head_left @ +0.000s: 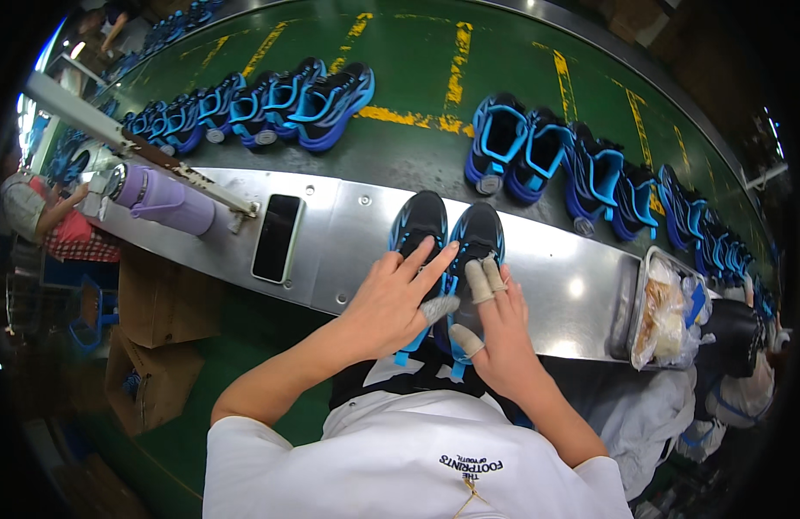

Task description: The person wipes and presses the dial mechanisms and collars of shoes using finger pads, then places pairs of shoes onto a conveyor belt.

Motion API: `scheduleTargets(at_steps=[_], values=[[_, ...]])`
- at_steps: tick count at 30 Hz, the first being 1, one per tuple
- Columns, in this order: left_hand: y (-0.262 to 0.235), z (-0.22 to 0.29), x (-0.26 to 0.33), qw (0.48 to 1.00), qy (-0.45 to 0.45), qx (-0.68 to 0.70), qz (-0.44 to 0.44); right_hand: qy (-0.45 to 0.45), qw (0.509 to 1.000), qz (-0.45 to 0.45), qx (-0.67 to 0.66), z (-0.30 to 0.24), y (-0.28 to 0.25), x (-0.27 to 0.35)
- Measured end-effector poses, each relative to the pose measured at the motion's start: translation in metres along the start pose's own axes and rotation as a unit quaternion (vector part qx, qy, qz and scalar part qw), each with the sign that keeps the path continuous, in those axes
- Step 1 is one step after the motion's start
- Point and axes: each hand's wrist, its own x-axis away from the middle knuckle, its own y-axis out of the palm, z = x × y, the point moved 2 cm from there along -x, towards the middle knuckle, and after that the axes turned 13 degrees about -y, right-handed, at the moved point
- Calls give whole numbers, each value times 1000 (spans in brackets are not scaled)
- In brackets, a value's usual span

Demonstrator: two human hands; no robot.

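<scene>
Two black sneakers with blue trim lie side by side before me on a steel ledge, toes pointing away. Over the left sneaker (417,212) stretches my left hand (387,298), its first two fingers apart and one fingertip reaching the right sneaker (479,227). A grey cloth cot covers its thumb. Fingers extended, my right hand (508,333) lies along the right sneaker's outer side and laces. Beige cots cover its thumb and two fingers. The hands partly hide both sneakers' laces and openings; blue heel loops show at the near end.
Beyond the steel ledge (560,303), a green belt with yellow marks carries rows of similar sneakers (335,104). A phone (279,238) and purple bottle (175,203) stand left; a tray (633,320) with plastic bags lies right. Cardboard boxes (166,303) and another person (49,208) are far left.
</scene>
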Motion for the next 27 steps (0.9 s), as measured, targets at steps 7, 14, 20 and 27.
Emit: scheduleTargets(at_steps=[7,14,20,27], values=[[12,-3,6,994,25,-79,70,-46,992,21,-112,17,-8,-7],[3,-10,-16,984,-32,173,-17,-76,987,-66,-123,28,-37,-22],[10,0,-7,986,-1,114,121,-59,992,-1,-108,34,-36,-14],[11,-3,-8,982,41,151,102,-31,997,67,-33,40,-34,-10]])
